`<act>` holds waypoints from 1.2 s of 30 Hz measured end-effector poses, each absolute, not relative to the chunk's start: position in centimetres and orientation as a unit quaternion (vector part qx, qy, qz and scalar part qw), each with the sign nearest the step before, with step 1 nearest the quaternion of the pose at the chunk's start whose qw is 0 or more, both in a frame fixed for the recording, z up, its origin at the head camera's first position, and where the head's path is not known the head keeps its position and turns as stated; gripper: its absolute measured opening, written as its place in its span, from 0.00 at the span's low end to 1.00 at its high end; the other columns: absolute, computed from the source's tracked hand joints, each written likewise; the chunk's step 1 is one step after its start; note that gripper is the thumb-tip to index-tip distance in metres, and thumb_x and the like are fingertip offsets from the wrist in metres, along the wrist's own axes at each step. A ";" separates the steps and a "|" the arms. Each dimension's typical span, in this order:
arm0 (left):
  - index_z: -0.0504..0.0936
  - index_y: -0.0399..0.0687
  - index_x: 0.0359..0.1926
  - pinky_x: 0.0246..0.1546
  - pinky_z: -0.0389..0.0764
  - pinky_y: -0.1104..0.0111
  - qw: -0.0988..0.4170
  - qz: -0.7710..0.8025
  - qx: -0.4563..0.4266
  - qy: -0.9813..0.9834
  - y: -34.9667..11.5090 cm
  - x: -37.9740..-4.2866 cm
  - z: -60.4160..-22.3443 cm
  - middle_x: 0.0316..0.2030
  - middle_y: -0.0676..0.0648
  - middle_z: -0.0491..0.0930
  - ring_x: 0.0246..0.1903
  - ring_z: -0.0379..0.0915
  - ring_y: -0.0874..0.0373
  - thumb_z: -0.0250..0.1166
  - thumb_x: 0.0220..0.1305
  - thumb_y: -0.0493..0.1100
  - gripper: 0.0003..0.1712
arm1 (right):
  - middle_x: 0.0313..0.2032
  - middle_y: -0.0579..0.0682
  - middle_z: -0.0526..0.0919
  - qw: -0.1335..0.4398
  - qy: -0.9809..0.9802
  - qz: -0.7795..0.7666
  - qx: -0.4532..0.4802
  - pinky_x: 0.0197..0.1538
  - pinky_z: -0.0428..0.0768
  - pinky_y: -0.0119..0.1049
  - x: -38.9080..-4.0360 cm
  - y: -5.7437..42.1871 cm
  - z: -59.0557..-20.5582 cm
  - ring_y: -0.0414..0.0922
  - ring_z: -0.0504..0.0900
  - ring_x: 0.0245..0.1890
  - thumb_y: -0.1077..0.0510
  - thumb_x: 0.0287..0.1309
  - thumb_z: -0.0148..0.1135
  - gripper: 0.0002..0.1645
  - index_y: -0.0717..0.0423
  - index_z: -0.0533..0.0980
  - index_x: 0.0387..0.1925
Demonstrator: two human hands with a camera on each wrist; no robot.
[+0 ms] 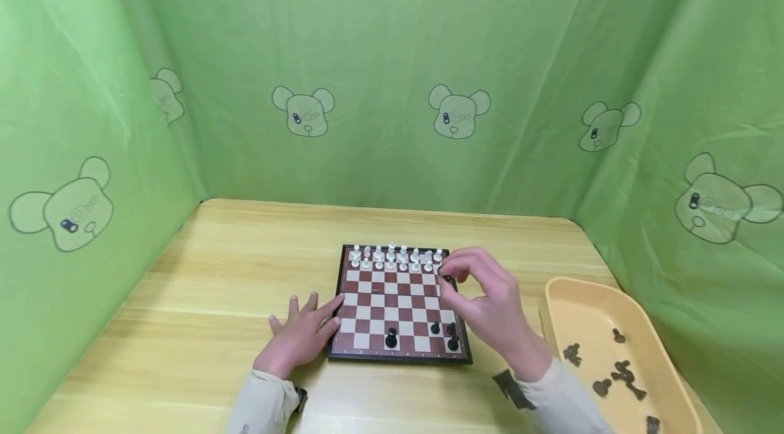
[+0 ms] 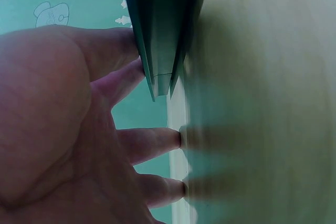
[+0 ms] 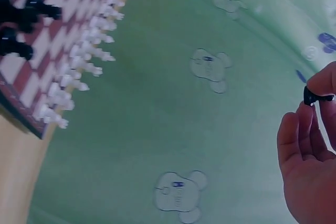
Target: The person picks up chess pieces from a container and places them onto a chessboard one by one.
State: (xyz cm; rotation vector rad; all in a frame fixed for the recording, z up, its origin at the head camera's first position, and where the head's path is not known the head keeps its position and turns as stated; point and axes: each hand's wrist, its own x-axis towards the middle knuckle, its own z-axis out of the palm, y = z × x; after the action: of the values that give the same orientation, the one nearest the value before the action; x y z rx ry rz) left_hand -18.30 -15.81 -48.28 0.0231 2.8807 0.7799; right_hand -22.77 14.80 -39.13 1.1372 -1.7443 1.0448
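Observation:
A folding chessboard [image 1: 373,311] lies on the table, white chess pieces [image 1: 390,257] lined up in two rows along its far side. Several black pieces stand near its close edge, among them a taller one [image 1: 391,337] and some at the right corner. My left hand [image 1: 300,339] is spread at the board's left edge; its thumb and a finger touch the board's side, while other fingertips rest on the table. Above the board's right side, my right hand [image 1: 490,298] pinches a small black chess piece [image 3: 312,97] between thumb and fingertip.
To the right stands a yellow tray [image 1: 582,318] with several dark chess pieces [image 1: 623,373] lying in it. Green curtains [image 1: 380,169] with bear-head prints enclose the wooden table [image 1: 245,264] at the back and both sides.

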 end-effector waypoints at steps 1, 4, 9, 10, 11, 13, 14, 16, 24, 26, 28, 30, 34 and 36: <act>0.65 0.66 0.78 0.61 0.31 0.18 0.079 0.261 0.008 0.962 -15.8 -18.3 -48.3 0.78 0.31 0.55 0.75 0.36 0.20 0.50 0.81 0.58 0.30 | 0.36 0.56 0.85 0.391 -0.691 0.413 0.447 0.38 0.80 0.24 -22.9 14.8 -39.5 0.46 0.80 0.31 0.69 0.46 0.65 0.10 0.64 0.82 0.35; 0.65 0.66 0.79 0.61 0.30 0.18 0.082 0.262 0.007 0.961 -15.8 -18.4 -48.3 0.78 0.31 0.54 0.75 0.35 0.21 0.50 0.81 0.58 0.30 | 0.35 0.54 0.84 0.371 -0.708 0.418 0.432 0.38 0.80 0.23 -23.1 14.8 -40.3 0.46 0.79 0.30 0.71 0.46 0.65 0.13 0.65 0.82 0.38; 0.65 0.66 0.78 0.62 0.31 0.18 0.083 0.264 0.005 0.961 -15.8 -18.4 -48.1 0.78 0.31 0.55 0.75 0.35 0.21 0.50 0.81 0.58 0.29 | 0.35 0.52 0.84 0.327 -0.740 0.425 0.406 0.36 0.80 0.24 -23.3 14.7 -41.3 0.45 0.79 0.30 0.74 0.46 0.68 0.17 0.63 0.82 0.41; 0.65 0.66 0.78 0.61 0.31 0.17 0.082 0.264 0.005 0.961 -15.8 -18.4 -48.1 0.78 0.31 0.55 0.75 0.36 0.20 0.50 0.81 0.58 0.29 | 0.35 0.51 0.84 0.324 -0.745 0.421 0.404 0.35 0.80 0.25 -23.4 14.7 -41.5 0.45 0.79 0.30 0.74 0.46 0.69 0.17 0.63 0.82 0.41; 0.65 0.66 0.78 0.62 0.31 0.18 0.083 0.264 0.004 0.961 -15.9 -18.4 -48.1 0.78 0.31 0.55 0.75 0.35 0.21 0.50 0.81 0.57 0.29 | 0.35 0.50 0.84 0.321 -0.749 0.416 0.404 0.34 0.80 0.26 -23.5 14.6 -41.7 0.45 0.79 0.30 0.74 0.46 0.70 0.17 0.62 0.82 0.41; 0.65 0.66 0.78 0.61 0.31 0.18 0.084 0.263 0.004 0.961 -15.9 -18.4 -48.1 0.78 0.31 0.54 0.75 0.35 0.21 0.50 0.81 0.57 0.29 | 0.36 0.49 0.84 0.316 -0.759 0.405 0.401 0.33 0.81 0.28 -23.7 14.6 -42.2 0.44 0.79 0.30 0.74 0.46 0.71 0.17 0.62 0.81 0.40; 0.65 0.66 0.78 0.61 0.31 0.17 0.083 0.263 0.005 0.961 -15.9 -18.4 -48.1 0.78 0.31 0.55 0.75 0.35 0.20 0.50 0.81 0.57 0.29 | 0.36 0.48 0.84 0.312 -0.765 0.399 0.398 0.33 0.82 0.29 -23.7 14.5 -42.4 0.44 0.79 0.30 0.74 0.46 0.72 0.16 0.61 0.81 0.39; 0.65 0.66 0.78 0.61 0.32 0.17 0.082 0.262 0.007 0.961 -15.9 -18.3 -48.1 0.78 0.31 0.55 0.75 0.36 0.20 0.50 0.81 0.57 0.29 | 0.36 0.47 0.84 0.297 -0.780 0.390 0.390 0.33 0.83 0.30 -23.7 14.5 -43.0 0.45 0.80 0.30 0.74 0.46 0.73 0.16 0.61 0.81 0.39; 0.66 0.65 0.78 0.61 0.33 0.17 0.080 0.259 0.009 0.963 -15.8 -18.3 -48.1 0.77 0.31 0.56 0.75 0.37 0.20 0.50 0.81 0.57 0.29 | 0.38 0.42 0.83 0.166 -0.860 0.352 0.331 0.35 0.85 0.35 -23.1 14.4 -44.2 0.38 0.78 0.32 0.66 0.55 0.74 0.12 0.53 0.82 0.40; 0.66 0.65 0.78 0.61 0.33 0.17 0.081 0.260 0.009 0.962 -15.8 -18.3 -48.1 0.77 0.31 0.56 0.75 0.37 0.20 0.50 0.81 0.57 0.29 | 0.40 0.42 0.84 0.148 -0.872 0.337 0.323 0.37 0.85 0.37 -23.1 14.4 -44.4 0.37 0.76 0.33 0.64 0.57 0.74 0.11 0.52 0.83 0.40; 0.66 0.65 0.78 0.61 0.33 0.17 0.080 0.261 0.009 0.962 -15.8 -18.3 -48.1 0.77 0.31 0.55 0.75 0.36 0.20 0.50 0.81 0.57 0.29 | 0.41 0.44 0.85 0.134 -0.879 0.327 0.319 0.40 0.85 0.40 -23.0 14.3 -44.5 0.38 0.77 0.35 0.63 0.57 0.74 0.10 0.52 0.84 0.41; 0.66 0.65 0.78 0.61 0.32 0.17 0.079 0.262 0.009 0.962 -15.8 -18.3 -48.1 0.78 0.31 0.55 0.75 0.36 0.20 0.50 0.81 0.57 0.29 | 0.43 0.45 0.85 0.120 -0.885 0.322 0.316 0.44 0.86 0.42 -23.0 14.2 -44.7 0.42 0.80 0.38 0.63 0.58 0.74 0.10 0.51 0.84 0.41; 0.65 0.65 0.78 0.61 0.32 0.17 0.079 0.263 0.008 0.961 -15.8 -18.2 -48.1 0.78 0.31 0.55 0.75 0.36 0.20 0.50 0.81 0.57 0.29 | 0.46 0.46 0.85 0.096 -0.894 0.309 0.310 0.53 0.85 0.48 -23.0 14.1 -45.1 0.47 0.82 0.48 0.61 0.59 0.73 0.10 0.49 0.84 0.43; 0.65 0.65 0.78 0.61 0.31 0.17 0.080 0.264 0.009 0.961 -15.8 -18.2 -48.1 0.78 0.31 0.55 0.75 0.36 0.20 0.50 0.81 0.57 0.29 | 0.46 0.45 0.86 0.084 -0.900 0.301 0.304 0.57 0.83 0.49 -23.0 14.2 -45.3 0.47 0.82 0.51 0.61 0.60 0.73 0.10 0.48 0.84 0.43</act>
State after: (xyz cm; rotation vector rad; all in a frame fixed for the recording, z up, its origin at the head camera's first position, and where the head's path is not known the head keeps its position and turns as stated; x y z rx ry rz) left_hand -18.23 -15.83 -48.10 0.0255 2.8751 0.7902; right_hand -22.99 14.17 -45.33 0.9079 -2.6840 0.8994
